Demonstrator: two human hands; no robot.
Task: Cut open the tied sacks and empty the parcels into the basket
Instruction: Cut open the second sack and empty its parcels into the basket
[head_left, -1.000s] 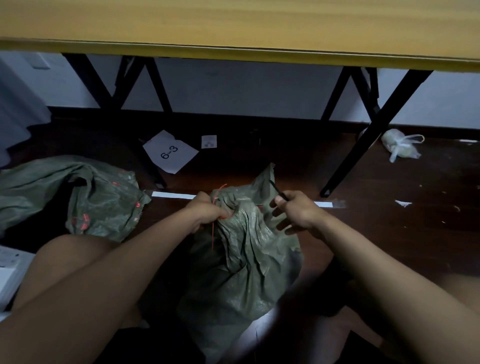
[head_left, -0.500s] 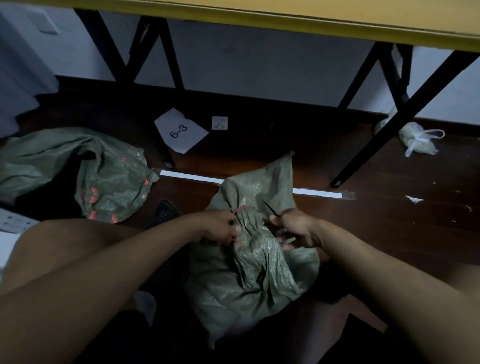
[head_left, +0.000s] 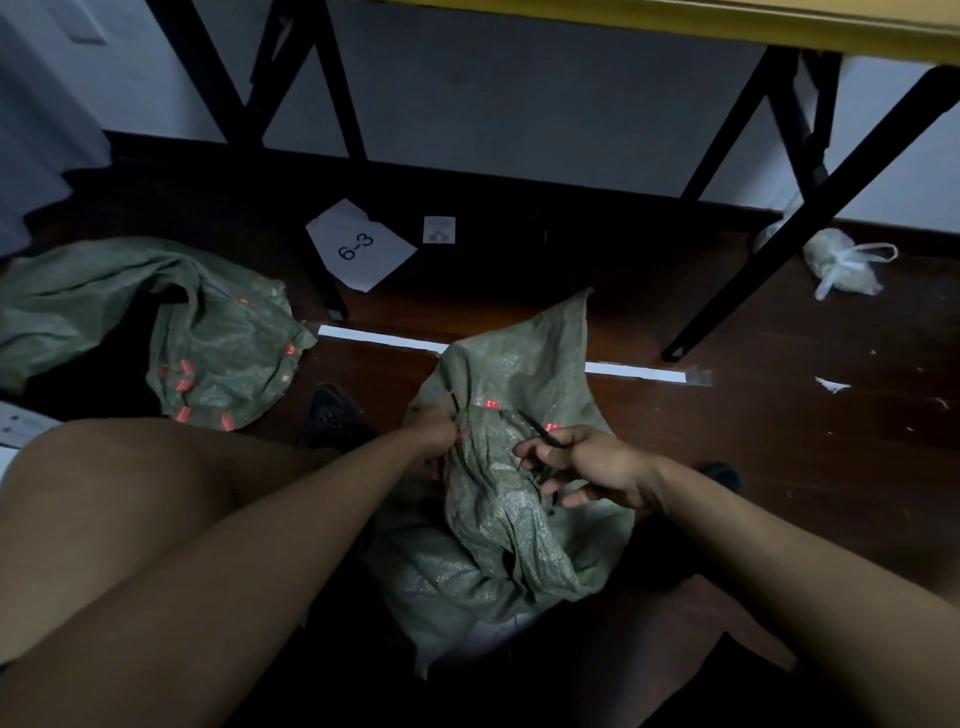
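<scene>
A green woven sack (head_left: 511, 525) with red marks stands on the dark floor between my knees. My left hand (head_left: 434, 434) grips its gathered neck, where a red tie shows. My right hand (head_left: 592, 470) holds dark scissors (head_left: 537, 434), the blades pointing up-left over the sack's neck. A second green sack (head_left: 156, 322) lies slack and open on the floor at the left. No basket is in view.
A yellow table (head_left: 727, 26) with black folding legs (head_left: 779, 234) stands over the floor ahead. A paper marked 6-3 (head_left: 361, 247) and a white tape strip (head_left: 636, 371) lie on the floor. A knotted white plastic bag (head_left: 841, 262) sits at right. White sheets (head_left: 10, 426) show at far left.
Both hands and the sack's neck have come lower and nearer to me. The view has tilted down. The scissors now point across the neck near the tie.
</scene>
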